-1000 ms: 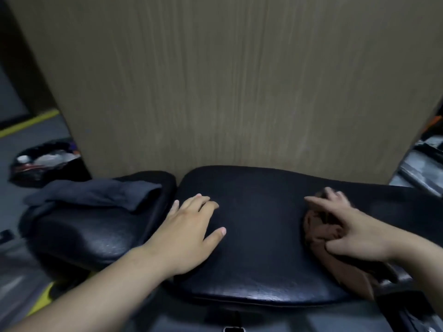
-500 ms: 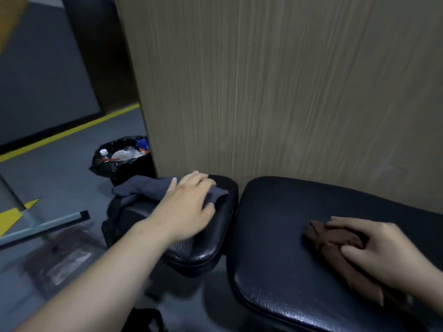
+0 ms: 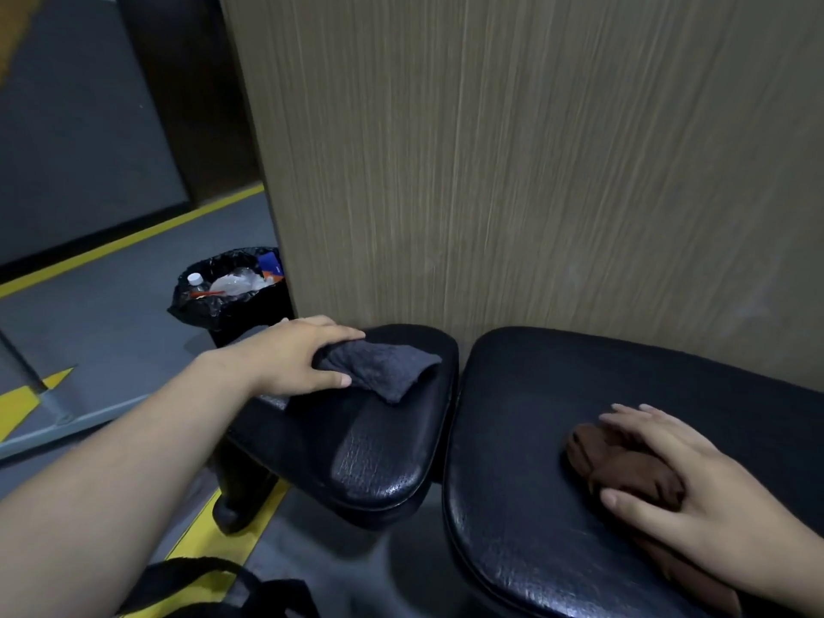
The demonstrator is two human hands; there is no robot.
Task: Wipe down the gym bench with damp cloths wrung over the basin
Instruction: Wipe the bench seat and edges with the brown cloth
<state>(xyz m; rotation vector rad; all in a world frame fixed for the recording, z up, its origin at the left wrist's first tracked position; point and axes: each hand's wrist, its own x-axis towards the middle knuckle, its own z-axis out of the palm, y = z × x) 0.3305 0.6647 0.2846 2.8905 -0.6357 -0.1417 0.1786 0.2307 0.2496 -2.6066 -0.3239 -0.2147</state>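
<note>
two cloths on the bench pads

the left hand (image 3: 292, 356) pinches the grey cloth (image 3: 383, 365) at the far edge of the small seat pad (image 3: 379, 457). the right hand (image 3: 695, 492) lies spread flat, pressing the brown cloth (image 3: 615, 461) onto the long pad (image 3: 535, 439). a lined bin (image 3: 223, 296) stands beyond the seat pad's far edge.

A wood-grain panel (image 3: 535, 171), a black-lined bin (image 3: 232, 301) of rubbish beside it, yellow floor stripes (image 3: 133, 236).
</note>
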